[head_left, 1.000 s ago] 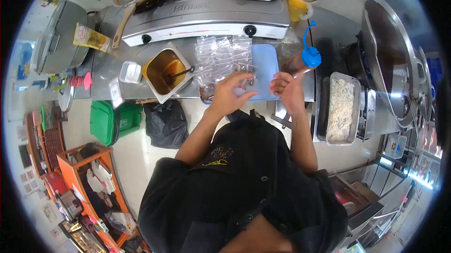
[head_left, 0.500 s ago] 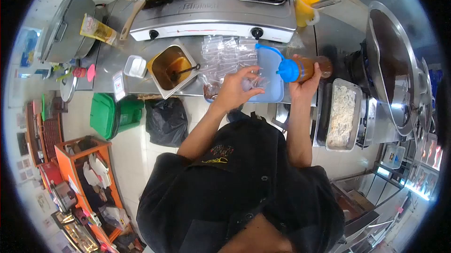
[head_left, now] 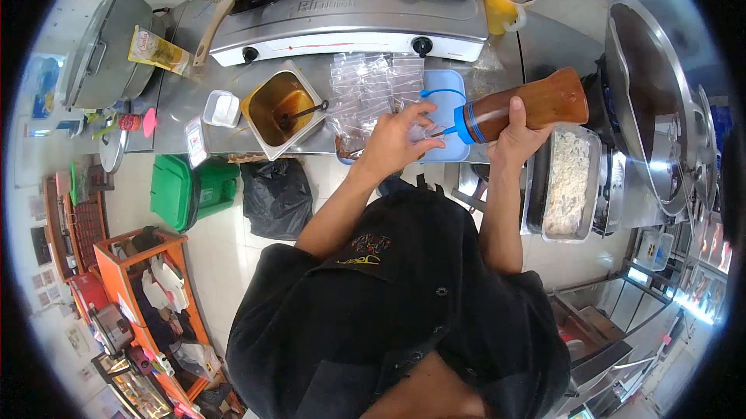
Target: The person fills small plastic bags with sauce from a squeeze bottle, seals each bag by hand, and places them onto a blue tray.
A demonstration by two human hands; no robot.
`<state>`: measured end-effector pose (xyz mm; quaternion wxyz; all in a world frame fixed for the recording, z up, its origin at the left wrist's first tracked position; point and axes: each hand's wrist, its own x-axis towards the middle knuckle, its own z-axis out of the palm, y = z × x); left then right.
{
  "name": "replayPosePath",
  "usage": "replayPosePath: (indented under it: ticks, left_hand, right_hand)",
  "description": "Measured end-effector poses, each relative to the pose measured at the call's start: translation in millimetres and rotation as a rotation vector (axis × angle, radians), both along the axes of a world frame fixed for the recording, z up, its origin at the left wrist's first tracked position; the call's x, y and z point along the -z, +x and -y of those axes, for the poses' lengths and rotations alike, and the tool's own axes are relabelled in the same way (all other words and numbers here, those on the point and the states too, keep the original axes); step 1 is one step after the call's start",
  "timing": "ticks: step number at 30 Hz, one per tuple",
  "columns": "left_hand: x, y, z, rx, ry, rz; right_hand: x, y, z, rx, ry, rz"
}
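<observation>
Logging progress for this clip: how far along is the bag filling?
Brown contents at the left end of the blue tray may be finished bags; their number is unclear. The left hand holds a small bag while the right hand tips the sauce bottle, its nozzle at the bag. Likely remaining: this bag, then the flat clear bags, which look empty.

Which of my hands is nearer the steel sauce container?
Left. Your left hand is right of the steel sauce container; your right hand is farther right, holding the squeeze bottle.
</observation>
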<state>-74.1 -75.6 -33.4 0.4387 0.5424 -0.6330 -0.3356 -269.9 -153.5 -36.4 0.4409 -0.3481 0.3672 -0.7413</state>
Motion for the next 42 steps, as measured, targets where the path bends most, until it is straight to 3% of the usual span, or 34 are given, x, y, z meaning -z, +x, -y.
replayPosePath:
  ticks: [3,5,6,8,10,12,13,16,17,18,20,21,22,24,26,28,29,31,32,34,39,42]
  left_hand:
    - [-2,-2,0,-0.014,0.008,-0.045]
    - [0,-4,1,-0.014,-0.042,-0.054]
    - [4,-6,1,-0.030,-0.054,-0.072]
    - [10,-9,2,-0.033,-0.076,-0.095]
    - [16,-12,1,-0.055,0.022,-0.301]
    - [19,-12,1,-0.048,0.011,-0.295]
    - [19,-11,1,-0.052,-0.002,-0.285]
    - [17,-11,0,-0.067,0.002,-0.326]
    - [17,-9,0,-0.077,0.003,-0.318]
    - [17,-8,1,-0.080,-0.048,-0.276]
    - [16,-5,3,-0.095,-0.098,-0.231]
    - [13,-3,3,-0.089,-0.121,-0.181]
    - [10,-3,1,-0.079,-0.138,-0.132]
    - [-4,-3,-1,-0.093,-0.136,-0.100]
    - [-16,-3,2,-0.101,-0.161,-0.070]
    - [-24,0,0,-0.045,0.093,-0.344]
    - [-27,2,0,-0.051,0.090,-0.344]
    - [-30,3,-2,-0.045,0.249,-0.487]
    - [-28,3,-2,-0.049,0.255,-0.488]
    - [-23,3,-2,-0.018,0.294,-0.651]
    - [-10,-1,-4,-0.007,0.216,-0.601]
    - [-18,-2,-7,-0.034,0.244,-0.541]
  right_hand:
    - [-9,6,-6,-0.018,0.047,0.105]
    - [-10,3,-8,-0.177,0.334,0.399]
    - [-7,-1,-6,-0.167,0.324,0.395]
    - [21,-10,0,-0.194,0.528,0.746]
    - [74,-38,15,-0.301,0.570,0.818]
    - [92,-50,30,-0.359,0.758,1.539]
    - [73,-53,30,-0.398,0.840,1.707]
    - [61,-53,22,-0.542,0.870,1.781]
    - [59,-49,14,-0.576,0.828,1.614]
    - [61,-46,4,-0.586,0.838,1.616]
    - [68,-44,-20,-0.996,0.291,0.752]
    - [27,-21,-36,-0.661,0.328,0.243]
    - [-3,-10,-39,-0.662,0.337,0.248]
    - [-41,0,-44,-0.264,-0.433,-1.255]
    - [-36,0,-40,-0.262,-0.444,-1.259]
    - [-22,0,-35,-0.303,-0.400,-1.050]
    - [-17,-1,-34,-0.307,-0.405,-1.048]
    - [-17,4,-42,-0.373,-0.199,-0.745]
    - [-18,6,-44,-0.378,-0.193,-0.744]
    - [-20,11,-46,-0.484,-0.110,-0.417]
    - [-17,15,-45,-0.554,-0.008,-0.326]
    - [-18,17,-44,-0.589,-0.020,-0.432]
